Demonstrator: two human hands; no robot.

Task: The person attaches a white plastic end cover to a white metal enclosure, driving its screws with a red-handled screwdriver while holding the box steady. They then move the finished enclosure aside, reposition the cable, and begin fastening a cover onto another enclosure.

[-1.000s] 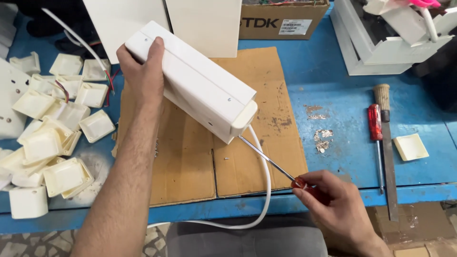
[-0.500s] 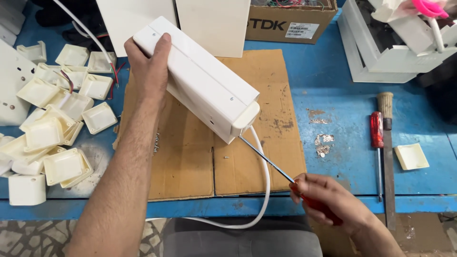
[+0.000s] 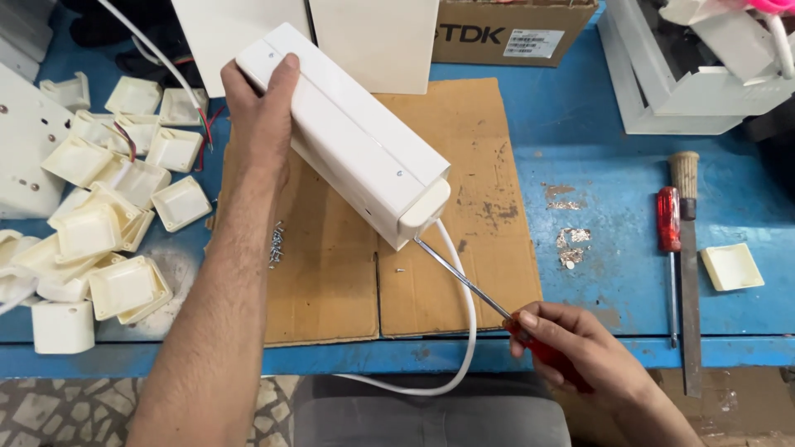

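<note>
Left hand (image 3: 258, 116) grips white housing (image 3: 348, 136); right hand (image 3: 571, 348) clamps screwdriver (image 3: 497, 310) at bench edge.

Heap of cream plastic caps (image 3: 108, 223) at left, spare red screwdriver (image 3: 669, 240) beside a file (image 3: 687, 273), cardboard box (image 3: 513, 29), small screws (image 3: 276, 242)

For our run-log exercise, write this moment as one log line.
left hand: grips long white housing | right hand: holds red-handled screwdriver, tip at housing's lower end | under: cardboard sheet
</note>
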